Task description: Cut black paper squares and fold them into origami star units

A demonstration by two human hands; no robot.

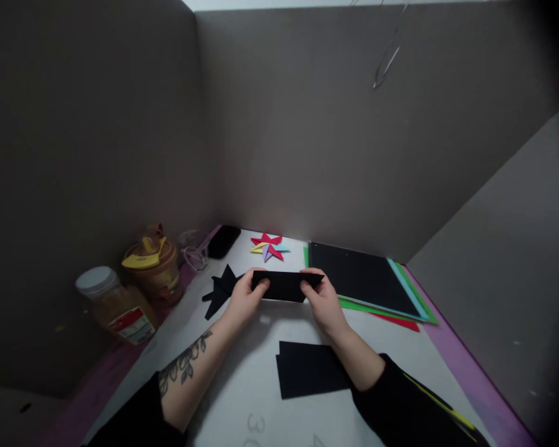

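A folded strip of black paper [283, 286] is stretched between both hands above the table, its right end cut to a slant. My left hand [246, 297] pinches its left end, thumb on the near face. At the other end, my right hand [323, 304] grips it the same way. Just left of my left hand lies a black folded-paper star [221, 288], partly hidden by that hand. Black paper pieces [310, 369] lie overlapped on the white surface below, partly covered by my right forearm.
A multicoloured paper star [269, 247] and a dark phone [224, 241] lie at the back. Coloured sheets with black on top [363, 276] are stacked at the right. A lidded jar [116, 304], a brown cup [156, 270] and a clear cup [194, 250] stand left. Grey partitions [302, 124] enclose the table.
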